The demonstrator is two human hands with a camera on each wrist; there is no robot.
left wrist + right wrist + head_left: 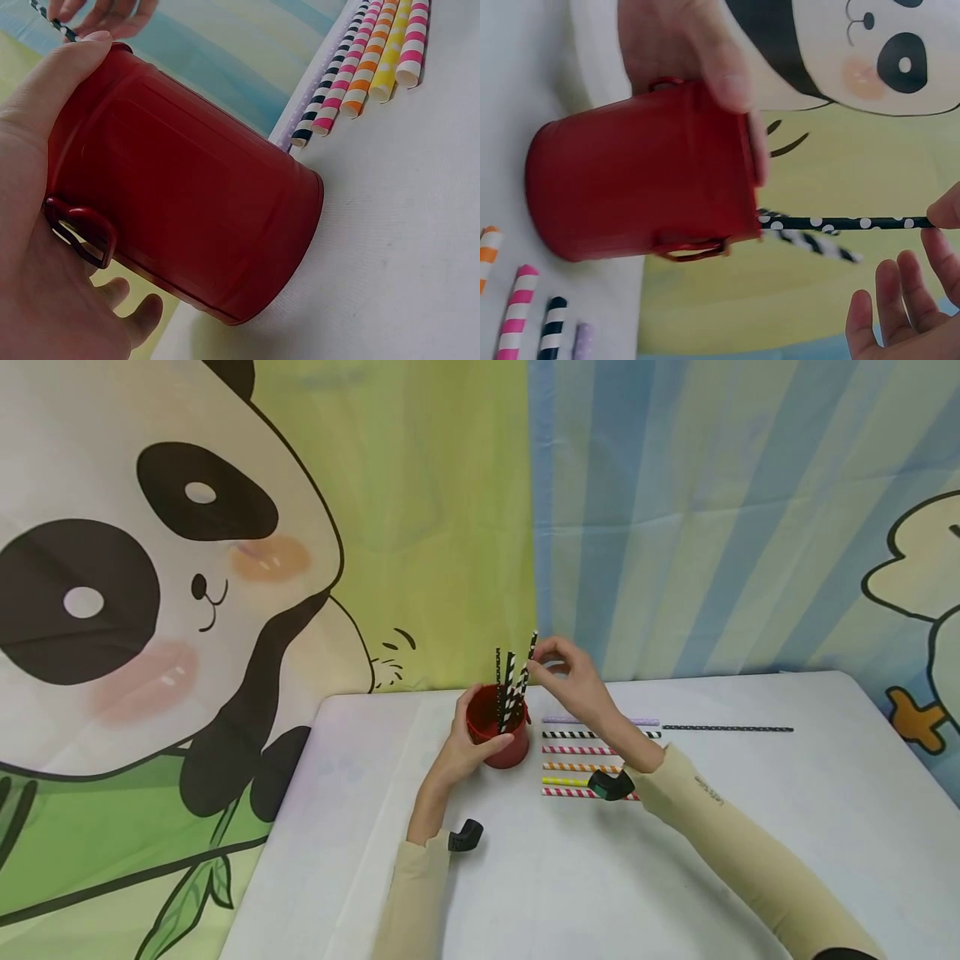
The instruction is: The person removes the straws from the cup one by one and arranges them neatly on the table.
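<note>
Between left hand [463, 748] and right hand [572, 681]: gripping red bucket [510, 755] with former, pinching dotted straw [885, 223] at bucket's mouth with latter. Looks partway: see black-and-white straws [513, 699] standing inside, mixed straws [573, 750] remaining beside right forearm [636, 743], thin black straw [727, 728] beyond.

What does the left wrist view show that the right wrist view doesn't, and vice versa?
Only the left wrist view shows the yellow dotted straw and the pink-striped straw beside it.

Only the right wrist view shows the printed panda and the curved black strokes on the backdrop.

Both show the red bucket, the left hand gripping it, the right hand pinching a black dotted straw, plus an orange-striped straw, a black-striped straw and a lavender straw.
</note>
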